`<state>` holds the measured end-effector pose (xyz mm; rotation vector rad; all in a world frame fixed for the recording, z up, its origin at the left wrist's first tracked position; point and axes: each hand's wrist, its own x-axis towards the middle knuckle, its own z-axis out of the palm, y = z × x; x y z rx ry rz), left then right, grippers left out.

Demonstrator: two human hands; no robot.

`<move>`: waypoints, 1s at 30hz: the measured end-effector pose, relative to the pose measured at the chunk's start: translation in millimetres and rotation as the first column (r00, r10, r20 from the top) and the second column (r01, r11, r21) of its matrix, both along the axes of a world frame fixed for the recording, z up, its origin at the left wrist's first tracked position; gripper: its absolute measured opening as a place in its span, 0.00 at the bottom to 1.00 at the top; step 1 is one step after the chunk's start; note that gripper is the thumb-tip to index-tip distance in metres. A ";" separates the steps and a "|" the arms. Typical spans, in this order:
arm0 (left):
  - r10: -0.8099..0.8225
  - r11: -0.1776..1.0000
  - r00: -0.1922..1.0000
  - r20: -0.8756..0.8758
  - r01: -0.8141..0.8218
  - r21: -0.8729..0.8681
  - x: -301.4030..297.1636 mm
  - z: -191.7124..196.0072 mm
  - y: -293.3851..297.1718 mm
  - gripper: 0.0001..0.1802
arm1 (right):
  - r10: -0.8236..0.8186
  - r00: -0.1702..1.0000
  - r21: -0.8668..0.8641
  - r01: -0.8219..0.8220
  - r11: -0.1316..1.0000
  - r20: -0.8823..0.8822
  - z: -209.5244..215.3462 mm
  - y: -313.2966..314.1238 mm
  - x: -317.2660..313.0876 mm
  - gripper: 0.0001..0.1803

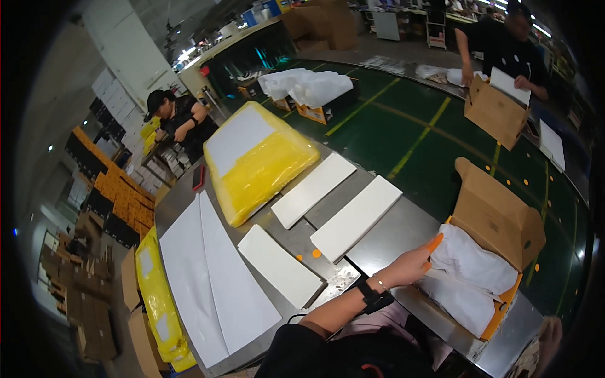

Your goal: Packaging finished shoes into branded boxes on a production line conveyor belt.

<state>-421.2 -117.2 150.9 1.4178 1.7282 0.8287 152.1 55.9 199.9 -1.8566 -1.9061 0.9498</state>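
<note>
My left hand [408,267] reaches across to the left side of an open cardboard box [503,315] with orange sides. Its fingers, with orange covers on the tips, are apart and touch white tissue paper [474,257] at the box's edge. The tissue covers the contents. The brown lid [498,211] is folded up and back. My right hand [550,335] is blurred at the lower right rim, beside a crumpled brownish thing [526,361]; its fingers are not clear. Three stacks of white paper, a near one [280,266], a right one [356,217] and a far one [314,190], lie left of my left hand.
A yellow plastic-wrapped pack [265,165] and large white sheets [211,277] lie on the metal table [375,249]. Beyond runs a green surface [403,113] with tissue-filled boxes [309,91]. One person [183,120] stands far left; another [513,47] handles a box at far right.
</note>
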 end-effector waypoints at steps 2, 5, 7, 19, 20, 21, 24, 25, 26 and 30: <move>0.011 0.991 0.999 -0.044 -0.005 0.135 -1.5 -14.9 4.7 0.39 | 0.136 0.922 0.065 -0.120 0.991 -0.363 0.6 4.0 -82.3 0.27; -0.016 0.994 0.993 -0.118 0.029 0.109 -1.5 -16.4 12.1 0.38 | 0.324 0.750 0.077 -0.345 0.935 -0.577 19.4 -3.3 -199.5 0.28; -0.045 0.999 0.984 -0.170 0.047 0.010 3.1 -7.6 9.8 0.37 | 0.395 0.682 -0.002 -0.502 0.865 -0.616 22.9 -4.7 -241.3 0.31; -0.122 0.990 0.988 0.091 0.127 -0.059 -9.4 -7.0 27.8 0.31 | -0.381 0.439 -0.482 -0.142 0.865 -0.814 -144.0 117.8 -123.0 0.24; -0.122 0.992 0.991 0.045 0.122 0.021 -14.4 -18.2 21.9 0.32 | -0.363 0.456 -0.512 -0.260 0.819 -0.813 -136.0 111.7 -155.4 0.25; -0.119 0.989 0.993 -0.008 0.119 0.091 -21.4 -31.6 17.7 0.32 | -0.332 0.405 -0.476 -0.334 0.813 -0.852 -112.2 93.6 -207.3 0.26; -0.035 0.939 0.988 -0.153 0.085 0.334 -15.6 -49.6 18.2 0.33 | -0.395 0.291 -0.473 -0.287 0.833 -0.871 -95.7 108.4 -244.6 0.27; -0.067 0.930 0.985 -0.158 0.119 0.348 -8.3 -35.5 17.9 0.33 | -0.351 0.283 -0.428 -0.288 0.857 -0.893 -94.4 120.5 -234.4 0.26; 0.018 0.940 0.991 -0.133 0.028 0.339 1.3 -21.1 15.8 0.33 | -0.305 0.276 -0.381 -0.290 0.878 -0.911 -92.4 129.3 -220.4 0.25; 0.330 0.869 0.940 -0.090 -0.265 0.418 -5.7 -2.4 0.9 0.43 | -0.234 0.118 -0.253 -0.185 0.950 -0.965 -46.8 91.2 -253.8 0.26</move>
